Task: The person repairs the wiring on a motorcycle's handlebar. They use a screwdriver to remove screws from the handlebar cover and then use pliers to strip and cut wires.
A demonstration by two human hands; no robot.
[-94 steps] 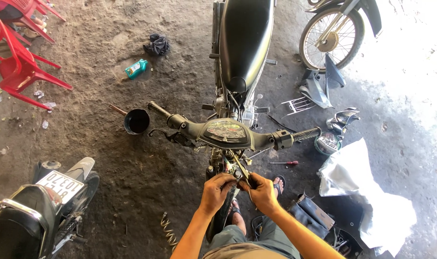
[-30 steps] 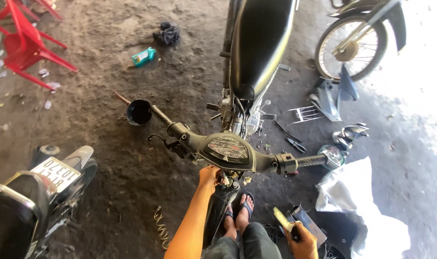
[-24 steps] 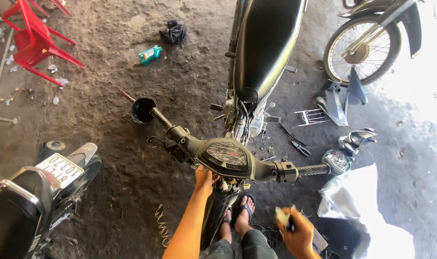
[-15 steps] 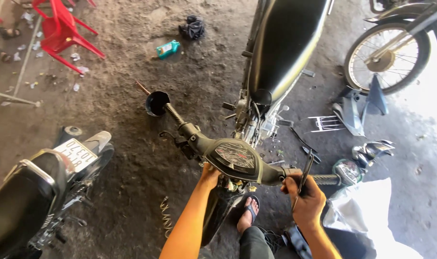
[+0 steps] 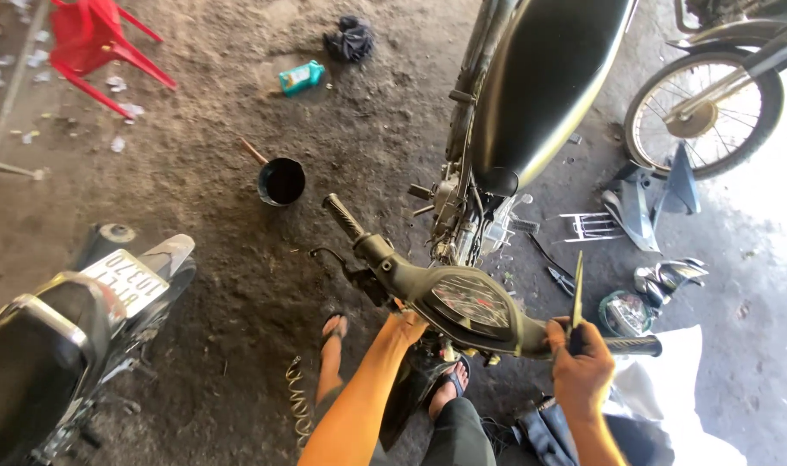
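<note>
The right hand (image 5: 581,367) is closed around a screwdriver (image 5: 576,298) (blade up) over the handlebar (image 5: 462,298). The left hand (image 5: 408,326) sits under the handlebar's near edge, its grip impossible to make out.

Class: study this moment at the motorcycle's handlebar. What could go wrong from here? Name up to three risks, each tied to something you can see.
1. The right hand holds a long thin tool upright by the speedometer; a slip might scratch it.
2. The feet wear open sandals; a dropped tool could hurt bare toes.
3. The open black pot stands near the left grip; a swinging handlebar might tip it.
</note>
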